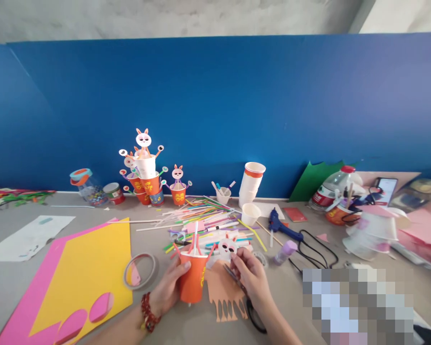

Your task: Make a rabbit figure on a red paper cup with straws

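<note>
An orange paper cup is gripped upright in my left hand. Pink strips and a white straw stick up from its mouth, and a small tip shows under its base. My right hand pinches the edge of a white paper rabbit face with pink ears, just right of the cup. Beneath that hand lie black-handled scissors on a piece of peach paper with a fringed lower edge. Several finished rabbit cups, such as one orange cup with a rabbit head, stand at the back.
Loose straws and pens spread across the middle. A tape roll and yellow paper lie left. Behind stands a tall cup stack. On the right are a blue glue gun with its cord and a purple glue stick.
</note>
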A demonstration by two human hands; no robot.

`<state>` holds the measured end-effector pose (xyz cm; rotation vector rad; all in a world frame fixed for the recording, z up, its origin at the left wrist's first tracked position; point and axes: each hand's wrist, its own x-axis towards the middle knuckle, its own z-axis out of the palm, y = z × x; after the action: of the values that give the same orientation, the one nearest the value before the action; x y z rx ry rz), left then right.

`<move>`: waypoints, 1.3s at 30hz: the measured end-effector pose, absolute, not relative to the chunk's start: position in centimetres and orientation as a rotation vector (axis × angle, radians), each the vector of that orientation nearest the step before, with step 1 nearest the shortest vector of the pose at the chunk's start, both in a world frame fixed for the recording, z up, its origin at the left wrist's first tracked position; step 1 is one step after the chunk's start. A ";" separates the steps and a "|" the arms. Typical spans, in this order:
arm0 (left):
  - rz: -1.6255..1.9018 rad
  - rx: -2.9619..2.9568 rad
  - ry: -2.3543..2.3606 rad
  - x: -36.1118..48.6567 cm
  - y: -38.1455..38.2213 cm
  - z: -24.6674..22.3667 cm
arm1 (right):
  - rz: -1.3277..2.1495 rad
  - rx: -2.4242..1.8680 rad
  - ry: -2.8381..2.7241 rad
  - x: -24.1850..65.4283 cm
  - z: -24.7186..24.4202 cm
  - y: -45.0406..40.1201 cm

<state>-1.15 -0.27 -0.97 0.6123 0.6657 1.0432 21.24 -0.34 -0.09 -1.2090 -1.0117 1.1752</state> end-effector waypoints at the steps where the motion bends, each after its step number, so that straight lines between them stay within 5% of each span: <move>1: 1.040 0.614 0.675 -1.1 -0.2 -0.9 | 1.174 -1.208 -1.007 21.3 -0.2 -0.3; 26: 0.765 0.391 0.444 -1.9 0.6 -0.8 | 1.149 -1.188 -1.049 21.3 -0.6 -0.3; 39: 0.931 0.714 0.757 -3.5 0.2 0.4 | 1.086 -1.261 -1.159 21.4 -0.8 -0.2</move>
<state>-3.49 0.22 0.40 0.7143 0.7572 0.9307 21.37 -0.18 -0.83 -1.2607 -1.1587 1.0862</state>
